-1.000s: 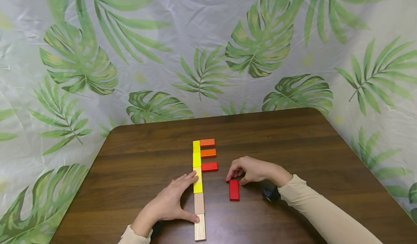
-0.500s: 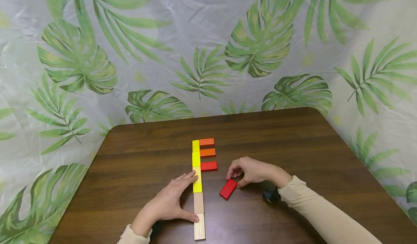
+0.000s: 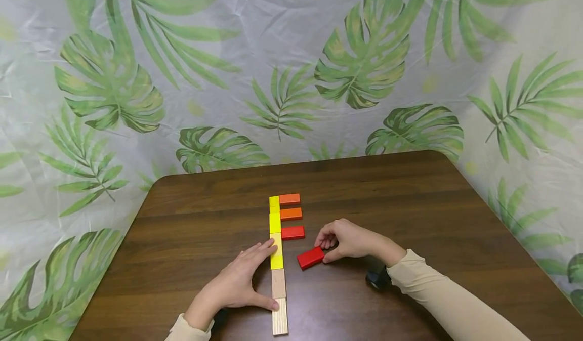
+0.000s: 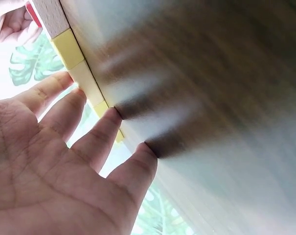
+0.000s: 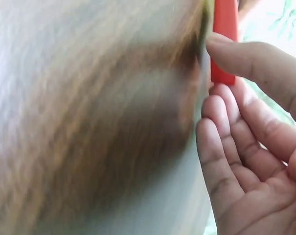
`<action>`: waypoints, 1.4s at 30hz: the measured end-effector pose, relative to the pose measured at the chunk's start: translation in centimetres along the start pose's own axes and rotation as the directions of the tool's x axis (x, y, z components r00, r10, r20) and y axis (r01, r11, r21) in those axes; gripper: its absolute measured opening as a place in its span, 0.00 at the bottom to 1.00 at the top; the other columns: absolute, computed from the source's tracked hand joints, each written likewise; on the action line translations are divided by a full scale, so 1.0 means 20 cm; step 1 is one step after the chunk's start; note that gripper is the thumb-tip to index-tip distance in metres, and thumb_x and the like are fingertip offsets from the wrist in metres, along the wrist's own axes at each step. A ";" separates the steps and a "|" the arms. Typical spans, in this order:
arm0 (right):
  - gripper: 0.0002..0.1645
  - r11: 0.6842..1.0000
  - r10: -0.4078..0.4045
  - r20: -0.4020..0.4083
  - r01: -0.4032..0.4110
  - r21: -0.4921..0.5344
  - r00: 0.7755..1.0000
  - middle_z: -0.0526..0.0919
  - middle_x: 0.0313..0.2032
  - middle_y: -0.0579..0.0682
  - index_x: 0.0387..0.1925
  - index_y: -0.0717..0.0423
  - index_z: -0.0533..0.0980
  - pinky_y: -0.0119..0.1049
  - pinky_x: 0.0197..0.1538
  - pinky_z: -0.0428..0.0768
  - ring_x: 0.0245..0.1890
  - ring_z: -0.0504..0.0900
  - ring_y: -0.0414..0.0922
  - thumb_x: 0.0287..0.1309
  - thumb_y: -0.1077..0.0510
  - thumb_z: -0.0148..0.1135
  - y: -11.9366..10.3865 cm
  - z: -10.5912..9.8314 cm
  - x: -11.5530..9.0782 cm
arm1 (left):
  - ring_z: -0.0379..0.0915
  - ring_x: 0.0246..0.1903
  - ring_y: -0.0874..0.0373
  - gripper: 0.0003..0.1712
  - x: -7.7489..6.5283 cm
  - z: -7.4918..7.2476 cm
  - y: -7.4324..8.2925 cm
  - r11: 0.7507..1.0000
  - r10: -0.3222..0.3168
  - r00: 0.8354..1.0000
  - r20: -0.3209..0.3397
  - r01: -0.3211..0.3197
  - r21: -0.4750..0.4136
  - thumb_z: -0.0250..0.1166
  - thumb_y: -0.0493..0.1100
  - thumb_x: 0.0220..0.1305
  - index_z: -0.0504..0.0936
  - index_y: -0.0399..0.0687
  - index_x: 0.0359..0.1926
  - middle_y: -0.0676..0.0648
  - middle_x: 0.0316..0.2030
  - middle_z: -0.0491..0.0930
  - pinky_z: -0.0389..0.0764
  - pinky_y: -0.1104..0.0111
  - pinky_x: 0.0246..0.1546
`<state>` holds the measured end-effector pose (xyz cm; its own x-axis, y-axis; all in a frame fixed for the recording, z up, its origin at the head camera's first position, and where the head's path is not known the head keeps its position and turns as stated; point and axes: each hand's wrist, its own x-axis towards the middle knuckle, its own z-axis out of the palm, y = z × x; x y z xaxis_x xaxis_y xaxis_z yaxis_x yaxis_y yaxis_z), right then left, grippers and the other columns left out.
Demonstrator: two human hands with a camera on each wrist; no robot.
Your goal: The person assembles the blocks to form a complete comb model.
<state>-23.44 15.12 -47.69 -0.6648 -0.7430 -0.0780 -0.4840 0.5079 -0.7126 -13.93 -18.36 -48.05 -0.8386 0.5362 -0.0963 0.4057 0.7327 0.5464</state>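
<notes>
My right hand (image 3: pixel 352 240) pinches the right end of a red wooden block (image 3: pixel 310 258) between thumb and fingers. The block lies slightly slanted, its far end short of the row of blocks. In the right wrist view the thumb is on one side of the red block (image 5: pixel 224 44), with fingertips at its end. My left hand (image 3: pixel 237 283) spreads along the row's left side, fingers nearly straight. Its index fingertip touches a yellow block (image 3: pixel 276 262) and its thumb rests on a striped plain wood block (image 3: pixel 281 323). Between them lies a pale wood block (image 3: pixel 278 283).
At the row's far end, beyond more yellow blocks (image 3: pixel 275 223), two orange blocks (image 3: pixel 290 199) and another red block (image 3: pixel 293 232) stick out to the right like teeth. The dark wooden table (image 3: pixel 387 194) ends at a leaf-patterned cloth (image 3: pixel 278 52) behind.
The red block under my right hand has turned from lengthwise to nearly crosswise, its free end swinging left toward the row. That hand shifted slightly left; my left hand stayed in place.
</notes>
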 end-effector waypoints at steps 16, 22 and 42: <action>0.16 0.998 0.067 -0.143 -0.065 0.013 0.987 0.86 0.35 0.42 0.43 0.55 0.87 0.25 0.43 0.83 0.36 0.81 0.37 0.55 0.55 0.84 -0.05 0.08 0.07 | 0.56 0.82 0.35 0.70 0.00 0.00 0.01 1.000 -0.007 1.000 0.002 0.007 -0.004 0.84 0.73 0.44 0.66 0.50 0.82 0.50 0.85 0.59 0.60 0.27 0.76; 0.17 0.998 0.062 -0.168 -0.060 0.015 0.984 0.87 0.35 0.43 0.42 0.57 0.87 0.25 0.43 0.83 0.35 0.82 0.37 0.54 0.56 0.85 -0.07 0.13 0.10 | 0.56 0.82 0.35 0.69 0.01 0.01 0.00 1.000 -0.011 1.000 0.005 0.011 -0.012 0.84 0.73 0.44 0.66 0.50 0.82 0.50 0.85 0.59 0.60 0.28 0.76; 0.17 0.996 0.072 -0.176 -0.082 -0.047 0.982 0.85 0.33 0.43 0.41 0.56 0.85 0.27 0.42 0.83 0.34 0.79 0.36 0.52 0.58 0.85 -0.11 0.14 0.15 | 0.56 0.82 0.35 0.70 0.01 0.00 0.00 1.000 -0.011 1.000 0.002 0.011 -0.013 0.84 0.74 0.44 0.65 0.51 0.83 0.50 0.85 0.59 0.59 0.27 0.76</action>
<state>-22.73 10.48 -48.32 -0.7876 -0.6162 -0.0053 -0.4546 0.5868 -0.6700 -14.06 -18.31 -48.00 -0.8424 0.5288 -0.1037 0.3918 0.7332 0.5559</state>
